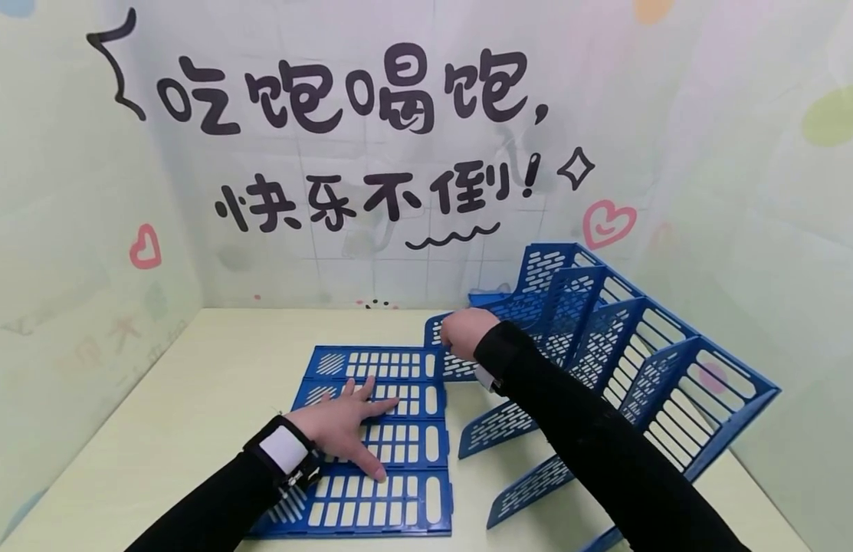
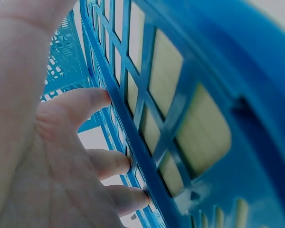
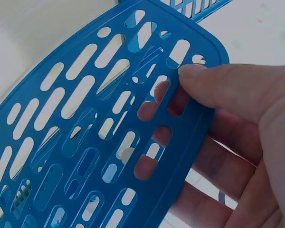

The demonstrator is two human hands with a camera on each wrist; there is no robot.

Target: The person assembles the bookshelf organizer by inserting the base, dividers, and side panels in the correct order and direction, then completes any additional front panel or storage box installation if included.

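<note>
A blue plastic file rack with slotted dividers (image 1: 581, 303) stands tilted at the right of the table in the head view. Its flat lattice part (image 1: 371, 530), made of several joined sections, lies left of the dividers. My left hand (image 1: 343, 425) rests on that lattice with its fingers spread; in the left wrist view the fingertips of the left hand (image 2: 61, 166) touch the bars. With thumb and fingers, my right hand (image 1: 467, 330) pinches the rounded end of a slotted divider (image 3: 178, 152). Part of the rack is hidden behind the right arm.
A pale table (image 1: 212, 368) carries the rack. Behind it hangs a printed backdrop (image 1: 371, 276) with black writing, and similar sheets close off both sides. Another blue piece (image 1: 488, 299) shows at the back, partly hidden by the right hand and the dividers.
</note>
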